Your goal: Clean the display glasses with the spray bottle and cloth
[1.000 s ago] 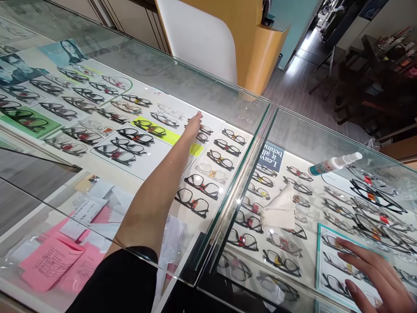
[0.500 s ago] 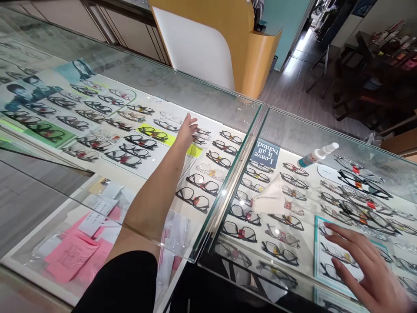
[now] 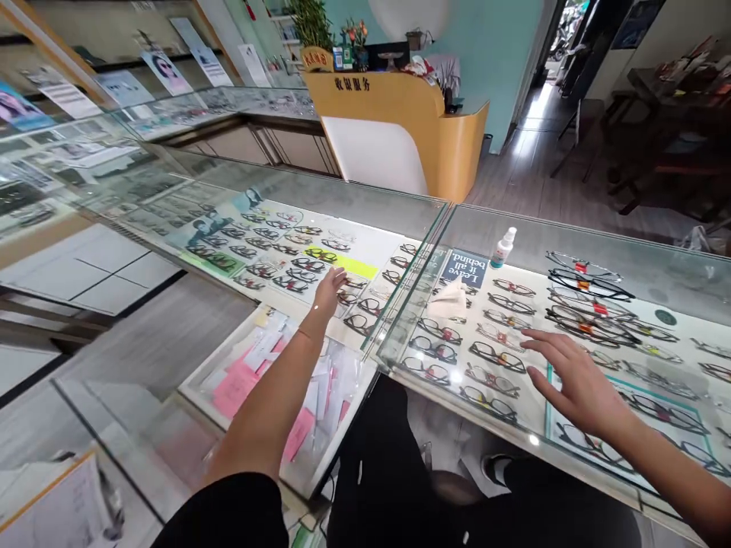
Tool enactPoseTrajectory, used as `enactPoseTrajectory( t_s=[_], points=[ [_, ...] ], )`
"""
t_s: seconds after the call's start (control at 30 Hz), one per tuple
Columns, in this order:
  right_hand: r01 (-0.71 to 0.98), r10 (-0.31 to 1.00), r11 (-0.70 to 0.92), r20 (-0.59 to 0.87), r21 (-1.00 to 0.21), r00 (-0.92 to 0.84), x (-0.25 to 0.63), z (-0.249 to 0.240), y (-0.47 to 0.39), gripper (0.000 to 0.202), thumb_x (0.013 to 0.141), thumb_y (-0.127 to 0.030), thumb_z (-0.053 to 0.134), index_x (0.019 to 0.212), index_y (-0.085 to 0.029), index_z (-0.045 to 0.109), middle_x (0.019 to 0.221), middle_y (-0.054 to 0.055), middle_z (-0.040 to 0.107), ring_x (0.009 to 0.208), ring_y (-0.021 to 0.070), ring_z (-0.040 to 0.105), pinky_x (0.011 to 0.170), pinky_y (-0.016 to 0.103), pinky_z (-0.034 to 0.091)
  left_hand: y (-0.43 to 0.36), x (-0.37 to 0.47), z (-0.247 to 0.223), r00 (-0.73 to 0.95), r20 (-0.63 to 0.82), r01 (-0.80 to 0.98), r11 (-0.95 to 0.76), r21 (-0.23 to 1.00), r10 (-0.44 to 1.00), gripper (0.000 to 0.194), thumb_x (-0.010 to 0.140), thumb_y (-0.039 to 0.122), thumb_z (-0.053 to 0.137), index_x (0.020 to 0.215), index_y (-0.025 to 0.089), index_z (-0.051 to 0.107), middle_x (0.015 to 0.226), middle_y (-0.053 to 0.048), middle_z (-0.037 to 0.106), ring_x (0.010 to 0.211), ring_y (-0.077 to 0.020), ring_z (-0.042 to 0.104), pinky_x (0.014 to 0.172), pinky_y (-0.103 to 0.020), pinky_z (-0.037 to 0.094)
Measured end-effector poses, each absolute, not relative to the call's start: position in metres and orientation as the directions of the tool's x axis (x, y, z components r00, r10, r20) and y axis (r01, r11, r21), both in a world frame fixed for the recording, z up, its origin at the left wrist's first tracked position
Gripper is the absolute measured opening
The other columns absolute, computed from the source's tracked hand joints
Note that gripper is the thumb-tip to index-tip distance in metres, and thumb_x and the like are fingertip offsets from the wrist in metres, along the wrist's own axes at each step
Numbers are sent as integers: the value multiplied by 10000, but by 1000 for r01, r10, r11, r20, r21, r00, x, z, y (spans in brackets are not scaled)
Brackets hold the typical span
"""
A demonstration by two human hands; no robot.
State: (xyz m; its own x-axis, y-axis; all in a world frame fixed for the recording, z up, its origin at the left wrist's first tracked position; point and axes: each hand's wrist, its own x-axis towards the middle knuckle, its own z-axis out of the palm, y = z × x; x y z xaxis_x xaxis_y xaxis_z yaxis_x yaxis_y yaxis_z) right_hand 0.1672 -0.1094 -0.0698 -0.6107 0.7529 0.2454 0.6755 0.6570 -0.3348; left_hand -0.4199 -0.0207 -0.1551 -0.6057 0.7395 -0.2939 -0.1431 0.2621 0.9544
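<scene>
My left hand (image 3: pixel 330 289) reaches inside the left glass display case, palm side hidden. Its fingers are closed on dark-framed eyeglasses (image 3: pixel 352 282), which show just to the right of the fingertips; a second dark frame (image 3: pixel 346 297) lies close below. Rows of eyeglasses surround it, with a yellow strip (image 3: pixel 357 268) behind the hand. My right hand (image 3: pixel 571 384) is over the right case, fingers apart and holding nothing. Beneath and around it are more eyeglasses (image 3: pixel 496 356). Whether it touches the glass top, I cannot tell.
A spray bottle (image 3: pixel 502 247) and beige cloth (image 3: pixel 449 300) rest on the right case. Stacked eyeglasses (image 3: pixel 588 285) lie beyond my right hand. An open drawer (image 3: pixel 197 388) holds pink papers (image 3: pixel 235 390). A wooden counter (image 3: pixel 382 95) stands behind the cases.
My left hand has drawn back toward me, from beyond the yellow strip to its near side, with the eyeglasses moving along. My right hand has shifted slightly left and forward. The view has tilted up.
</scene>
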Motion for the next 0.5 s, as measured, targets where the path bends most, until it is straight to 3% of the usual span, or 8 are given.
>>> enactPoseTrajectory(
  t_s=[0.17,0.33,0.5],
  points=[
    [656,750,657,234,-372,-619,167,-70,-106,369,1136,-449,506,1360,-236,708,1512,164,729,1422,366,666,1192,588,537,-93,-408,-144,-735,-324,-145,329,933,595,497,975,635,613,1234,236,756,1347,-174,791,1328,-369,703,872,-429,573],
    [600,727,672,231,-433,-647,175,-77,-98,411,1136,-484,494,1377,-220,697,1559,177,693,1448,371,645,1233,609,512,-135,-402,-116,-797,-382,-179,422,889,467,500,1086,585,619,1351,172,714,1340,-148,753,1216,-296,731,1024,-501,611],
    [563,709,682,232,-467,-666,182,-82,-94,422,1133,-499,494,1391,-232,696,1601,171,662,1489,378,619,1243,615,512,-169,-396,-71,-787,-312,-76,419,905,532,469,1073,484,719,1427,178,685,1434,-139,702,1254,-290,716,1075,-534,625]
  ],
)
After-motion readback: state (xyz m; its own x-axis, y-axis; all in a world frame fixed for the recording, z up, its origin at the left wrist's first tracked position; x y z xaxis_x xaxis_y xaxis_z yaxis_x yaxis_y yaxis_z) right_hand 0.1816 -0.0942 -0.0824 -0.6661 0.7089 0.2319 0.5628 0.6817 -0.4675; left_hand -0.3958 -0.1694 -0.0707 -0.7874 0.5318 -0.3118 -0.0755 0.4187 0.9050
